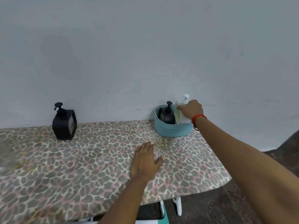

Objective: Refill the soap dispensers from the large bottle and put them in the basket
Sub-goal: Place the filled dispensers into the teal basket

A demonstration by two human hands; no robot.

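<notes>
**White dispenser being seated in the teal basket**

Leopard-patterned cloth covers the table (80, 167), which stands against a plain grey wall. At its far right corner sits the basket (174, 130), with one black dispenser (167, 115) standing in its left side. A second black dispenser (63, 122) stands alone near the far left edge, well apart from the basket. The white dispenser (185, 98) is upright in the basket's right side, just beside the black one. The right hand (191, 110) is curled round its shoulder below the pump. The left hand (145, 160) lies flat on the cloth mid-table, fingers straight, holding nothing. A red band (198, 118) circles the right wrist.

The step looks like setting the white dispenser down. It should stay vertical and be let go only once its base rests on the basket floor, without nudging the neighbouring pump. Because the basket looks light, the idle hand could steady its rim.
</notes>
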